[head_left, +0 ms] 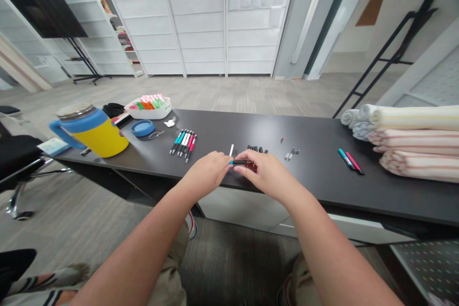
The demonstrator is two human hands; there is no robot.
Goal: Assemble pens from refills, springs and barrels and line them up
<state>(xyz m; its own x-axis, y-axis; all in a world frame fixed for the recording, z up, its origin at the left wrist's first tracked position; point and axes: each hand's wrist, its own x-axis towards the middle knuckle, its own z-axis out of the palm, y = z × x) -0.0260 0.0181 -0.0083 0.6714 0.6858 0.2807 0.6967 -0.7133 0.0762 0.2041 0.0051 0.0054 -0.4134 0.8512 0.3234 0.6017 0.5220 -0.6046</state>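
Observation:
Both my hands meet over the front edge of the dark desk, around one pen [239, 162] with a teal end and a black grip. My left hand [211, 169] pinches the teal end. The black part is held between the thumb and fingers of my right hand [267, 169]. Just beyond the fingers lie a white strip-like piece [231, 149] and a row of short black pieces [255, 148], partly hidden by my right hand. To the left, several pens [183, 144] in teal, white and pink lie side by side. Small clear and metallic bits [292, 154] are scattered to the right.
A yellow and blue mug [98, 134], a blue lid [142, 127] and a white basket [152, 111] of colourful packets stand at the left. Teal and pink pen parts [350, 161] lie at the right, beside stacked rolled towels [418, 146]. A tiny pink piece [282, 140] sits mid-desk.

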